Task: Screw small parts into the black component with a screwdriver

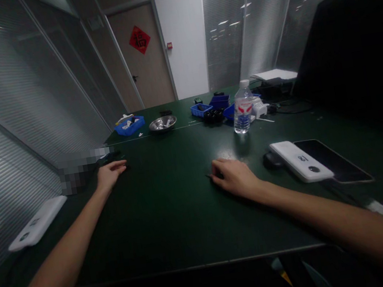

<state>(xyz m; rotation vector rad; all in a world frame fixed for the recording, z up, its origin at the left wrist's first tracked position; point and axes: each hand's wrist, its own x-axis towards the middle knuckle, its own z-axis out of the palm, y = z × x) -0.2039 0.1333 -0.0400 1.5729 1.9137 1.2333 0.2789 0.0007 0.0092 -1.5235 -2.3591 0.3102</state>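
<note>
My left hand (pixel 108 175) is over the left side of the dark green table (pixel 173 214). Its fingers reach to the right and are pressed together, and a small dark bit shows at the fingertips that I cannot make out. Just behind it lie dark items (pixel 115 155), partly hidden. Right of the middle, my right hand (pixel 235 175) rests on the table with its fingers curled. From them a thin dark pointed thing (pixel 208 175) sticks out to the left; most of it is hidden in the grip, so its kind is unclear.
A clear water bottle (pixel 242 108) stands behind my right hand. To the right lie a white power bank (pixel 301 160), a phone (pixel 334 159) and a black monitor (pixel 354 49). Farther back are a metal bowl (pixel 163 124) and blue trays (pixel 129 126). Another white power bank (pixel 39 223) is left.
</note>
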